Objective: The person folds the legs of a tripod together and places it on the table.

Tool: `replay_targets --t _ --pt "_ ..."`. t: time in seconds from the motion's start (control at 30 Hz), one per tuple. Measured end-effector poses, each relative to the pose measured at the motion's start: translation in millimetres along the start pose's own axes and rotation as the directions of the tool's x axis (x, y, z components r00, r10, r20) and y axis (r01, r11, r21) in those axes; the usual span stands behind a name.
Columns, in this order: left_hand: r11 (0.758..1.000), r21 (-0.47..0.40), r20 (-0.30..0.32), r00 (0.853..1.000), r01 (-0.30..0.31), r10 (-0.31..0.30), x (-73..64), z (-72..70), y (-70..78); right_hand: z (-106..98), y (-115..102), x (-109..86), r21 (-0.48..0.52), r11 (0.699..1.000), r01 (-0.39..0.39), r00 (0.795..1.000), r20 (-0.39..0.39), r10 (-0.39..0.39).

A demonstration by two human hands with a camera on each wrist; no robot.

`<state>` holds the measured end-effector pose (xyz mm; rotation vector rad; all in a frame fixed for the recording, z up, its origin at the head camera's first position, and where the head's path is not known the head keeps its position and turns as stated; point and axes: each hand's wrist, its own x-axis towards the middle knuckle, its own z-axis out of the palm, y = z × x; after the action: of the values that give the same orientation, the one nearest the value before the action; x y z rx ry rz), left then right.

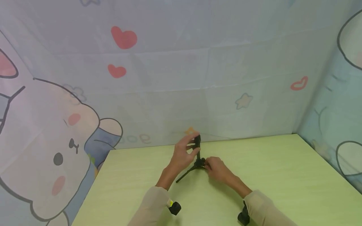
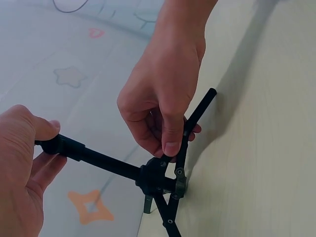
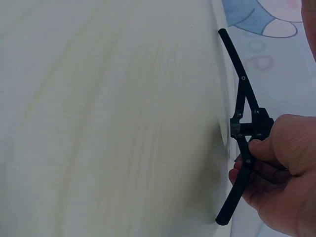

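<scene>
A small black tripod (image 1: 199, 162) stands upright toward the back of the table, its legs spread out. My left hand (image 1: 181, 156) holds the top of its column, thumb and fingers round the dark head (image 2: 54, 145). Down at the base, my right hand (image 1: 219, 169) pinches one leg near its hinge, with the thumb on the strut in the left wrist view. Two splayed legs (image 3: 232, 197) and the joint between them show in the right wrist view. In the head view, the right hand hides part of the leg it grips.
The pale yellow-green table (image 1: 135, 179) spreads around the tripod. A printed cloth backdrop (image 1: 169, 103) rises right behind its back edge and at both sides. Black wrist cameras (image 1: 175, 208) are strapped at both sleeves.
</scene>
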<state>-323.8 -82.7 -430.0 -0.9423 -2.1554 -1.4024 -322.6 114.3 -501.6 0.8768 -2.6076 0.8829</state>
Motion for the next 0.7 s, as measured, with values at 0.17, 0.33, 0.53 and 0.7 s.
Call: replay_targets --t 0.17,0.33,0.53,0.7 --pt "1.000 -0.011 0.010 1.000 0.012 -0.012 -0.5 0.3 1.7 0.5 -1.4 -3.4 0.002 1.000 -0.003 1.000 -0.027 0.003" --pt "1.000 -0.001 0.022 1.000 0.017 -0.017 -1.1 1.1 2.2 0.0 -2.7 -6.9 0.006 1.000 -0.006 0.999 -0.043 0.006" --pt "1.000 0.008 0.033 0.999 0.028 -0.029 -1.1 1.4 3.3 -2.1 -6.2 -9.2 0.030 0.999 -0.022 0.997 -0.071 0.024" --pt "1.000 0.008 0.027 1.000 0.010 -0.010 -1.4 1.3 4.8 -1.4 -5.5 -9.7 0.037 0.999 -0.016 0.995 -0.095 0.020"
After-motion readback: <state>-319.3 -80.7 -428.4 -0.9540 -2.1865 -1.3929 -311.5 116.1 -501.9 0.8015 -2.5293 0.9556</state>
